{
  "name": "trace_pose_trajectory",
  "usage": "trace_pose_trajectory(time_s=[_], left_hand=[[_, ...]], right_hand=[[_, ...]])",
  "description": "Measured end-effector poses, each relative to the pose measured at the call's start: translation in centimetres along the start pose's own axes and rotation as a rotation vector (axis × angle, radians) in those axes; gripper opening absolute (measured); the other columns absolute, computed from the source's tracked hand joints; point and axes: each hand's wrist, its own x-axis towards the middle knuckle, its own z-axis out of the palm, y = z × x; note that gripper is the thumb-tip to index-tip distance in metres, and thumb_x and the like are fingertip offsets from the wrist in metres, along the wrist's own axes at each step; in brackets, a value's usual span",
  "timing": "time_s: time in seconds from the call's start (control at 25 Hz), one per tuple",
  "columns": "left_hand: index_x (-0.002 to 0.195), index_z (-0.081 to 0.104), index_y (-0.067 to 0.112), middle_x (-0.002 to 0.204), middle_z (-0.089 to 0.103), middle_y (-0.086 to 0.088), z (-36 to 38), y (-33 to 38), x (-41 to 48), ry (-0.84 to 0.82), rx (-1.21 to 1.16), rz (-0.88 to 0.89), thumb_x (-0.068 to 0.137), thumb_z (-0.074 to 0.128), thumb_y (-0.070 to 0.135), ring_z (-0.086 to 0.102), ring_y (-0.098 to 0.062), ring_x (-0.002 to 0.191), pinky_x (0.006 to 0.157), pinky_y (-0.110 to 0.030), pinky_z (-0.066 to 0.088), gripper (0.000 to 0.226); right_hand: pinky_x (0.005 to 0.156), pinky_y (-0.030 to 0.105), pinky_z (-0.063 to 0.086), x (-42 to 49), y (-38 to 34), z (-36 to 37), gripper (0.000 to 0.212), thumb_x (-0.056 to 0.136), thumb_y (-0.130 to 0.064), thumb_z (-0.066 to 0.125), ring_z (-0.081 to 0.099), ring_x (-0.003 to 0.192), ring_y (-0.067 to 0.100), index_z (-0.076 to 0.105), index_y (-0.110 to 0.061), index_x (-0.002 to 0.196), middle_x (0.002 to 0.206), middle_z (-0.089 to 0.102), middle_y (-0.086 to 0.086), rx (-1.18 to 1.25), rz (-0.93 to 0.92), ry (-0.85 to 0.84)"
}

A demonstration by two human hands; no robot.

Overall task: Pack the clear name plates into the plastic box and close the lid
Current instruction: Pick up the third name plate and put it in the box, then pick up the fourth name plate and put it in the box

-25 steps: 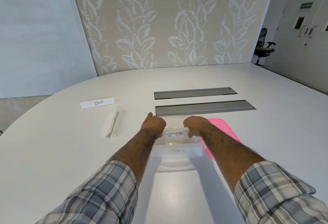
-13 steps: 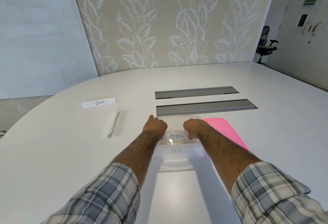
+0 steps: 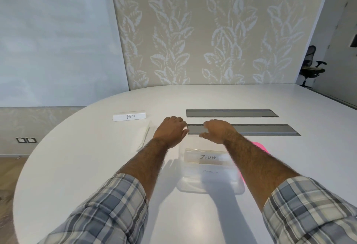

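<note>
- Risk of a poor fit: the ZEBRA plate [image 3: 207, 157] lies across the far half of the clear plastic box [image 3: 210, 190], on top of another plate with faint writing [image 3: 209, 171]. Two plates remain outside, so a crooked or high stack could probably stop the lid seating.
- Risk of a slip: the plates are smooth, clear and hard to see against the white table [image 3: 96, 166]. The unlabelled plate [image 3: 144, 137] lies on its side left of the box, and a careless pinch on its edge could send it skidding.
- Risk of a knock: the right forearm crosses over the pink lid [image 3: 259, 147], which lies just right of the box and is mostly hidden. Pulling the arm back low might nudge the lid or the light box.
- Grip: the left hand [image 3: 171, 130] and right hand [image 3: 219, 131] hover side by side over the box's far rim. Their fingers are loosely relaxed and nothing is visibly in them.
- Position relative to the hands: the packed ZEBRA plate is just near of both hands. The unlabelled plate is just left of the left hand, and the BEAR plate [image 3: 129, 116] stands farther left and slightly beyond, so the left hand is better placed for either.
</note>
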Motion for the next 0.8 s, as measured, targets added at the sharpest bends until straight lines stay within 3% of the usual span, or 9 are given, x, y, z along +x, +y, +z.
trace_pose_trajectory(time_s=[0.12, 0.28, 0.64, 0.8], left_hand=[[0.148, 0.042, 0.022, 0.157, 0.035, -0.004, -1.4, -3.9, -2.2, -0.056, -0.033, -0.141, 0.103, 0.035, 0.046, 0.032, -0.024, 0.143, 0.116, -0.04, 0.023, 0.052], [0.159, 0.013, 0.025, 0.167, -0.001, -0.001, -2.7, -8.7, -6.0, -0.16, -0.057, -0.311, 0.103, 0.021, 0.054, 0.002, -0.022, 0.153, 0.123, -0.044, 0.005, 0.062], [0.159, 0.005, 0.028, 0.167, -0.005, 0.001, -2.0, -18.8, -9.6, -0.222, -0.069, -0.316, 0.104, 0.014, 0.048, -0.004, -0.018, 0.153, 0.123, -0.043, 0.002, 0.059], [0.159, 0.004, 0.027, 0.167, -0.004, 0.0, -0.2, -23.6, -9.0, -0.27, -0.072, -0.242, 0.104, 0.016, 0.046, -0.002, -0.019, 0.153, 0.123, -0.043, 0.002, 0.059]], right_hand=[[0.095, 0.042, 0.046, 1.0, -2.9, -1.3, 0.063, 0.09, -0.065, 0.046, 0.057, 0.113, 0.028, 0.055, -0.015, 0.126, 0.124, 0.061, 0.007, 0.034, -0.026, 0.038], [0.102, 0.045, 0.039, 2.3, -7.4, -2.3, 0.064, 0.09, -0.066, 0.042, 0.05, 0.124, 0.028, 0.052, -0.014, 0.127, 0.133, 0.056, 0.008, 0.027, -0.087, 0.093], [0.114, 0.049, 0.024, 6.8, -16.8, -1.8, 0.069, 0.092, -0.068, 0.035, 0.041, 0.133, 0.027, 0.049, -0.012, 0.131, 0.14, 0.05, 0.008, 0.016, -0.08, 0.059], [0.108, 0.048, 0.03, 10.0, -21.2, -0.3, 0.068, 0.092, -0.07, 0.032, 0.054, 0.12, 0.028, 0.058, -0.014, 0.122, 0.128, 0.059, 0.008, -0.01, 0.036, -0.013]])
